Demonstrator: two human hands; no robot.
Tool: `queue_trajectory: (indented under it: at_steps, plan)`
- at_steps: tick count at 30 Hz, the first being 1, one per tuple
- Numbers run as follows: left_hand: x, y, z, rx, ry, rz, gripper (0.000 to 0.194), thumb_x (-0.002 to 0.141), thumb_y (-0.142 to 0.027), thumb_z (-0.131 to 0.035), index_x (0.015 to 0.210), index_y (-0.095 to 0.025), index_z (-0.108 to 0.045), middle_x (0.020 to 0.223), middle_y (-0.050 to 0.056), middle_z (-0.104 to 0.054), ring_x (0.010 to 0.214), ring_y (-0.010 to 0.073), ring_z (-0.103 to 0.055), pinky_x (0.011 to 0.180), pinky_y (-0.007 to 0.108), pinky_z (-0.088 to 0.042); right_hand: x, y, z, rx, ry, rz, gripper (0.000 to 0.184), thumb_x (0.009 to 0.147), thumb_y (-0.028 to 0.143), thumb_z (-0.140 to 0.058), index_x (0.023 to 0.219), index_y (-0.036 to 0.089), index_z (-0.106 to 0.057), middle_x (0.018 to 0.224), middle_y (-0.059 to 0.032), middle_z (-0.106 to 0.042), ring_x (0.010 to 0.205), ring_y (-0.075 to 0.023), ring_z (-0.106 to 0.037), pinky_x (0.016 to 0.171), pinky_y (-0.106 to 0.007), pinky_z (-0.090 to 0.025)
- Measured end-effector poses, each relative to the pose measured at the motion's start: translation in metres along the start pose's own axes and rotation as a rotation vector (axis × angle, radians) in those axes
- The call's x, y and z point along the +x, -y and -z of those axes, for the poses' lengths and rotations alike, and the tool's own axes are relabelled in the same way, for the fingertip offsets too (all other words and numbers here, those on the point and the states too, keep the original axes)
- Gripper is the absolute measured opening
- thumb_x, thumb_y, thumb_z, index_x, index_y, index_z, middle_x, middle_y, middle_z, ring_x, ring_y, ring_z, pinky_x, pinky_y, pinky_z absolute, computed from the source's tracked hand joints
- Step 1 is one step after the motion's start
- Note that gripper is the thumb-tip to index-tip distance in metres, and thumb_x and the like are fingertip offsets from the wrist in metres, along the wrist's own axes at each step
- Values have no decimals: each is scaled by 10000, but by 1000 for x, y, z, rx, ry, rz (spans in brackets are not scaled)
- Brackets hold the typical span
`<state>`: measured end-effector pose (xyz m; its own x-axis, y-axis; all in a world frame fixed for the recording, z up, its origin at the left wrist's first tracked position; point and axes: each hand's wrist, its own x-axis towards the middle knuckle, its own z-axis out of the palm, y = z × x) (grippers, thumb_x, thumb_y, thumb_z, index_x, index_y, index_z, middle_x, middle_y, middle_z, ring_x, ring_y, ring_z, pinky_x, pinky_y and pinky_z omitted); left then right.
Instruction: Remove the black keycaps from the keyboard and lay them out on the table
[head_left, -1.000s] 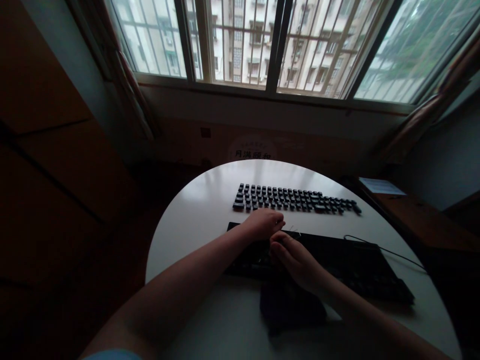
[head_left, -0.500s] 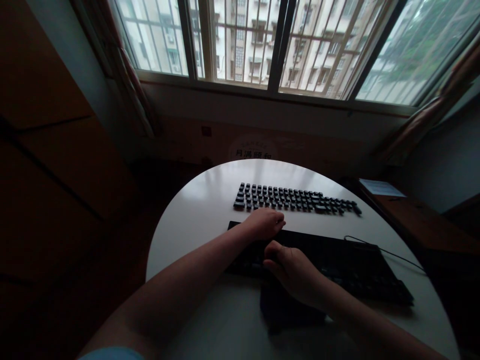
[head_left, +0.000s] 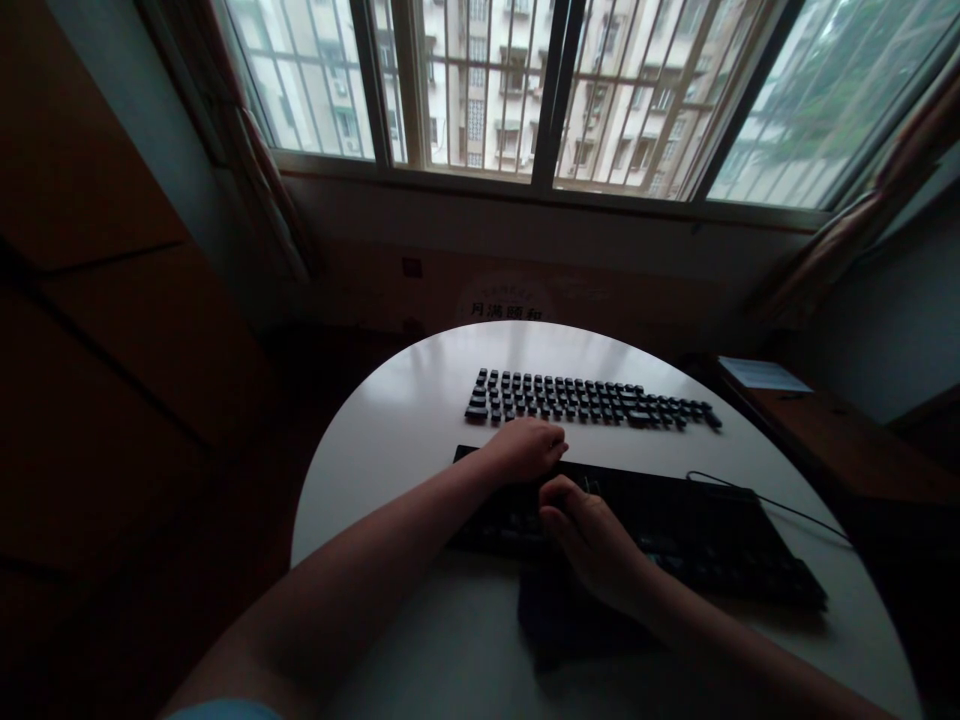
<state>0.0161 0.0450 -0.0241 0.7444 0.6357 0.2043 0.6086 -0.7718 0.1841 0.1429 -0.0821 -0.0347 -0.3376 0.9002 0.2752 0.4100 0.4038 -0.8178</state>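
A black keyboard (head_left: 675,510) lies across the white round table, its upper middle dark and apparently bare of caps. My left hand (head_left: 527,447) rests at its back edge, closed, with the fingers curled down; anything inside them is hidden. Just in front and to the right, my right hand (head_left: 592,530) is closed over the keyboard. Thin wires (head_left: 592,487) stick out by its fingers, part of a small tool mostly hidden in the grip. Behind the keyboard, black keycaps (head_left: 570,398) stand in several neat rows. A dark cloth-like item (head_left: 555,620) lies under my right wrist.
A cable (head_left: 780,508) runs from the keyboard's back over the right side of the white table (head_left: 360,480). At right, a paper sheet (head_left: 763,374) lies on a brown desk (head_left: 862,440). A barred window spans the far wall, and a wooden cabinet (head_left: 97,380) stands left.
My right hand has shifted slightly right and turned a little, so the thin wires show more by its fingers. My left hand stays almost in place.
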Motion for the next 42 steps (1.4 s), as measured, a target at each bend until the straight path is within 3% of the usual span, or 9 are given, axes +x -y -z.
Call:
queue_trajectory:
  at_steps: [4,11,16,21,26,34,37,42]
  plan:
    - [0,1,-2,7,4,1,247,939,-335,-492,841,-196,-671,875,66,-716,820,227,-650,685,298,-450,-2,-8,-4,211,-155,-45,247,1002,441,-388,959,209,-465,623,56,-473,500,-105,-439,482,-212,-348]
    - [1,3,2,-118,-30,20,268,949,-320,-491,816,-178,-674,826,57,-709,779,206,-641,683,283,-440,-3,-6,-3,243,-184,-108,286,986,489,-422,928,211,-457,595,70,-435,474,-96,-397,441,-200,-317]
    - [-2,6,30,-465,-23,-94,184,929,-236,-545,896,-148,-703,821,30,-707,760,145,-627,697,230,-442,-2,-2,18,141,-234,-79,259,990,452,-434,928,206,-484,609,61,-443,507,-101,-415,474,-207,-339]
    - [-9,2,58,-677,127,-273,179,851,-248,-679,994,-146,-711,921,45,-720,809,136,-654,701,207,-482,-1,-6,41,25,-299,-63,239,979,433,-453,929,204,-502,605,58,-440,503,-108,-407,469,-216,-327]
    - [-12,-5,66,-655,80,-309,212,800,-148,-708,1011,-164,-710,912,47,-727,788,133,-679,717,222,-515,-2,-7,50,-54,-332,7,189,972,389,-464,926,211,-508,622,51,-452,517,-113,-420,489,-219,-344]
    - [-12,-11,64,-384,71,-275,228,832,-101,-645,1040,-190,-663,916,10,-702,732,106,-621,675,203,-453,1,-6,56,-226,-329,23,184,972,354,-426,914,201,-509,626,26,-502,504,-129,-451,488,-230,-350]
    - [-10,4,62,-365,-38,-162,149,830,-136,-663,970,-184,-646,849,-9,-680,689,101,-588,634,194,-426,4,-6,64,-279,-346,-1,210,971,378,-428,897,200,-510,619,18,-518,509,-138,-478,498,-235,-357]
    - [-6,42,54,-152,-357,127,74,827,-185,-680,898,-197,-662,771,-4,-612,687,141,-565,657,237,-427,5,-8,75,-269,-356,-25,269,970,441,-435,889,198,-518,600,18,-522,505,-140,-498,496,-232,-353]
